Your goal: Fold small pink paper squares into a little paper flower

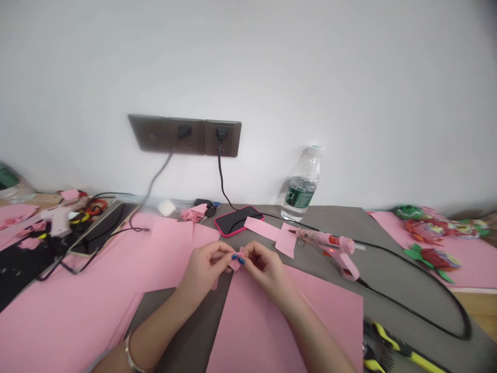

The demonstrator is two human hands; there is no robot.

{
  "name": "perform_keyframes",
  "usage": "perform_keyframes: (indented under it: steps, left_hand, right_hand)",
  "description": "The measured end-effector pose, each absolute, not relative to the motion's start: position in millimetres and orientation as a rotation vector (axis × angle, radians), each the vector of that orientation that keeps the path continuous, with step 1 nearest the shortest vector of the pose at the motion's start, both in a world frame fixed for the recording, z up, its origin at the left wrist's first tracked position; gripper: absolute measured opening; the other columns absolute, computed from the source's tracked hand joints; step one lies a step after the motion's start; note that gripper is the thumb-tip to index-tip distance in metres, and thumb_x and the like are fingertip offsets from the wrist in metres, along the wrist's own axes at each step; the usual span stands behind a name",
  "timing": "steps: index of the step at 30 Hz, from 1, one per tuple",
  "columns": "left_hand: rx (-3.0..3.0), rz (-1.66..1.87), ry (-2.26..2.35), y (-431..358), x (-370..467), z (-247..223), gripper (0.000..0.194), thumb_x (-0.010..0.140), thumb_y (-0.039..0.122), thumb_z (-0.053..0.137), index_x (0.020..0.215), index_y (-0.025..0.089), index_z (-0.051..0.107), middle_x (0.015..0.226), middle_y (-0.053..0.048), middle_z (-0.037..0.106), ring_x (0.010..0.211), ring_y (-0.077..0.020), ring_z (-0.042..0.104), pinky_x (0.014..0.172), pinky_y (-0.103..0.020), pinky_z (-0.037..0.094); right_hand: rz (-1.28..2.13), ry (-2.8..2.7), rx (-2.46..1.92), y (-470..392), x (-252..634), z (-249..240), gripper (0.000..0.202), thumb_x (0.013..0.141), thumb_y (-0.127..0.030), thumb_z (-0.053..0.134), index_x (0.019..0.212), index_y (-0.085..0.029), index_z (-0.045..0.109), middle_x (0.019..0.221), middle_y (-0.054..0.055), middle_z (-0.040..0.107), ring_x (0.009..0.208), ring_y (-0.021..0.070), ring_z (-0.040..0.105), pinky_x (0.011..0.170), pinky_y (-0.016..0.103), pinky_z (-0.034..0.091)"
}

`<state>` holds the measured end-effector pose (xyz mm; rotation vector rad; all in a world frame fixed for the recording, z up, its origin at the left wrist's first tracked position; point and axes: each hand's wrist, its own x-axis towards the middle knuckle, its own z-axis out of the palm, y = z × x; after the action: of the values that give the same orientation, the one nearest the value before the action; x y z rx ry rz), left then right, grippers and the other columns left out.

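My left hand (202, 265) and right hand (268, 265), fingertips closed, pinch a seemingly half-shaped pink paper (235, 265) at centre; finished-looking flowers (438, 259) lie at right.

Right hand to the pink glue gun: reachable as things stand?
Likely yes. The right hand is close to the glue gun, and nothing upright stands between them. Its fingers are pinching the small pink paper, though, so it would probably have to leave that to the left hand.

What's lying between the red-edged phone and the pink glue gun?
In the head view, a pink paper strip and a squarish pink paper piece lie between the phone and the glue gun, with a black cable running past them.
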<state>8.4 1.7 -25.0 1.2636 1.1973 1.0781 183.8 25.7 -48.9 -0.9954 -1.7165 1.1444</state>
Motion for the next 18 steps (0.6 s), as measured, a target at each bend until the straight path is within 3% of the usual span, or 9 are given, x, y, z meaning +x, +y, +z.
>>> perform_keyframes:
  steps: [4,9,14,18]
  left_hand:
    - [1.174,1.062,1.15,2.4,10.0,-22.0,0.026,0.08,0.038,0.075,0.092,0.016,0.073,0.078,-0.006,0.078,0.072,-0.0188,0.071,0.072,-0.029,0.057]
    - [1.114,1.057,1.14,4.7,11.1,-22.5,0.028,0.076,0.041,0.078,0.08,0.015,0.067,0.066,-0.003,0.075,0.063,-0.0151,0.067,0.068,-0.027,0.054]
    - [1.061,1.068,1.087,5.8,11.9,-25.0,0.036,0.073,0.046,0.079,0.075,0.017,0.058,0.068,-0.004,0.075,0.065,-0.016,0.067,0.068,-0.028,0.053]
    - [1.111,1.083,1.094,4.5,11.4,-24.8,0.029,0.075,0.037,0.078,0.076,0.018,0.057,0.063,0.0,0.07,0.062,-0.0137,0.064,0.066,-0.025,0.05]
  right_hand:
    - [1.084,-1.678,-1.013,27.5,184.6,-53.5,0.031,0.093,-0.046,0.058,0.078,-0.019,0.054,0.068,-0.001,0.057,0.059,0.0125,0.05,0.053,0.023,0.04]
    - [1.024,-1.663,-0.972,26.4,182.8,-49.4,0.022,0.092,-0.036,0.06,0.08,-0.021,0.052,0.068,-0.002,0.052,0.058,0.012,0.048,0.052,0.023,0.039]
    - [0.886,-1.703,-0.85,25.8,182.1,-43.2,0.009,0.092,-0.022,0.058,0.083,-0.021,0.056,0.08,0.002,0.057,0.07,0.0153,0.055,0.061,0.026,0.046]
    - [0.844,-1.75,-0.834,26.6,182.1,-41.8,0.009,0.091,-0.017,0.058,0.084,-0.021,0.063,0.082,0.004,0.059,0.074,0.0175,0.057,0.061,0.028,0.046]
